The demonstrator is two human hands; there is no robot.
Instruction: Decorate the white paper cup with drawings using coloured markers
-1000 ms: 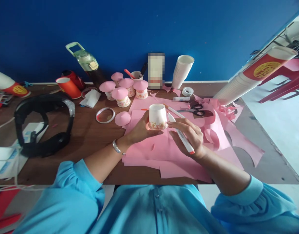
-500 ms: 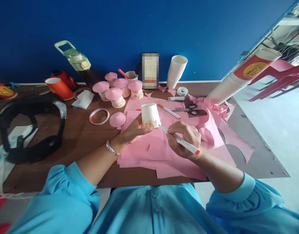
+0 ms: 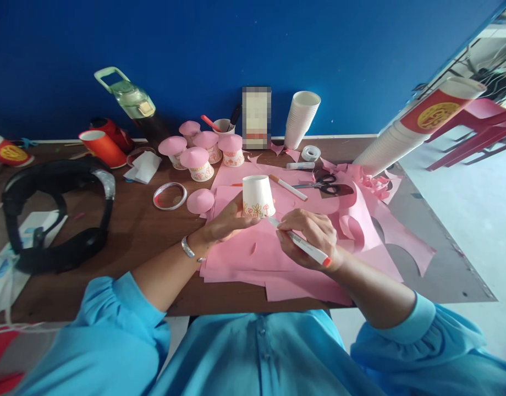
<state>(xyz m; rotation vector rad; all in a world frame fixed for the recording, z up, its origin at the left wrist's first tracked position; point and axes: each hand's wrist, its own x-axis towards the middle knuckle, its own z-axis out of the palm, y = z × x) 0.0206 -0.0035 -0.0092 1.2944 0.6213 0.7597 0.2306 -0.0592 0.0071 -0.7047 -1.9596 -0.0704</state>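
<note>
1. Pink paper sheets (image 3: 236, 269) lay overlapped on the tabletop (image 3: 182, 289), reaching close to its near edge, below both hands.
2. Right hand (image 3: 308, 237): fingers closed in a writing grip on a white marker (image 3: 308, 248). The marker's long axis ran diagonally, from the red end by the wrist, away and leftward to the tip.
3. Left hand (image 3: 228, 221): fingers gripped a white paper cup (image 3: 257, 193) from its left and underneath.
4. The cup was held above the sheets, inverted, wide rim downward, with flowers drawn in a band near that rim. It lay ahead and left of the right fingers. The marker tip stood at the lower right of the rim; contact could not be confirmed.
5. Just beyond, a loose pink paper cone (image 3: 201, 201) sat to the left; an orange-ended marker (image 3: 290, 188) and scissors (image 3: 328, 185) lay to the right.
6. Farther back, decorated cups under pink cones (image 3: 195, 158) stood grouped on the left, a nested cup stack (image 3: 302, 118) right of centre, against a blue wall (image 3: 195, 44).
</note>
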